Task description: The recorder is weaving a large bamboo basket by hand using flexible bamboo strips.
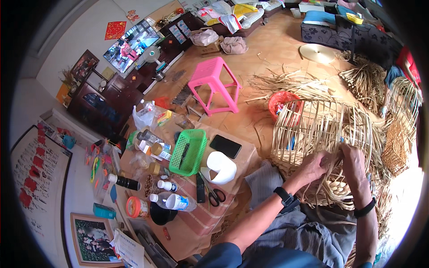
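Observation:
A half-woven straw basket (308, 129) with open upright strips lies on its side over my lap, its denser woven end (337, 186) toward me. My left hand (316, 164) is closed at the basket's near edge, its fingers pinching a flat straw strip. Close beside it, my right hand (353, 161) is bent round the strips, with a bit of blue showing at its fingertips. The fingertips of both hands are partly hidden by the strips. Striped grey cloth (304, 232) covers my lap beneath the basket.
Left of me, a cloth-covered table holds a green plastic basket (187, 152), a phone (225, 146), scissors (217, 197), a paper roll (221, 167) and several bottles. Beyond stand a pink stool (210, 80), a red basket (286, 102) and straw bundles (366, 80). Another person's arm (409, 67) shows at far right.

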The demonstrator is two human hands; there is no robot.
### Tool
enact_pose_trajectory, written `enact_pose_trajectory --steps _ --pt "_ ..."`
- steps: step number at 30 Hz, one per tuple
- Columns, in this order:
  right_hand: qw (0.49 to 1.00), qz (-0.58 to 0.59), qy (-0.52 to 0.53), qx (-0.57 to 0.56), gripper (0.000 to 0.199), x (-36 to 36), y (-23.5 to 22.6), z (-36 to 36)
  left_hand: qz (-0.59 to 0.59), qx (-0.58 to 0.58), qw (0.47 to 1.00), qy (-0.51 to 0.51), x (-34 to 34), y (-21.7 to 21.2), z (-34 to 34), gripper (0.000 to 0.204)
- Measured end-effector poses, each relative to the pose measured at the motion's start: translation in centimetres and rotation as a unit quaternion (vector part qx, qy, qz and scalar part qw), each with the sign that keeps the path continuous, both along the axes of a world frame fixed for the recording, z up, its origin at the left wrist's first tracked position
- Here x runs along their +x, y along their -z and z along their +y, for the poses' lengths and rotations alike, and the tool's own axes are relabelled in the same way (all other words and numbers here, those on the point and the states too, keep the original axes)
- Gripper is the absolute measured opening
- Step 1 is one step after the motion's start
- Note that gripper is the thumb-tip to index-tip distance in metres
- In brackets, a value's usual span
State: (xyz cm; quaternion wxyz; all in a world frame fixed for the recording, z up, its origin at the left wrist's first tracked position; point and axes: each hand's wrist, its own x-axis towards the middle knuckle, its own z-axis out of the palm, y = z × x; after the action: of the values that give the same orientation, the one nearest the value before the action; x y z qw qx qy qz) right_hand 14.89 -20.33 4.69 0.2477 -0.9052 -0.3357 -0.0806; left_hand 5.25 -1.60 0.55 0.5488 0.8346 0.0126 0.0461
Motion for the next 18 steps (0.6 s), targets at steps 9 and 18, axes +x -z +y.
enact_pose_trajectory --steps 9,18 --pt "0.941 0.259 0.027 0.217 0.046 -4.0 -1.4 -0.6 -0.005 -0.044 0.999 0.022 -0.3 1.6 0.4 0.035" --pt "0.997 -0.019 0.051 0.055 0.017 0.1 -0.2 -2.0 0.006 -0.040 0.999 0.030 -0.3 1.1 0.4 0.036"
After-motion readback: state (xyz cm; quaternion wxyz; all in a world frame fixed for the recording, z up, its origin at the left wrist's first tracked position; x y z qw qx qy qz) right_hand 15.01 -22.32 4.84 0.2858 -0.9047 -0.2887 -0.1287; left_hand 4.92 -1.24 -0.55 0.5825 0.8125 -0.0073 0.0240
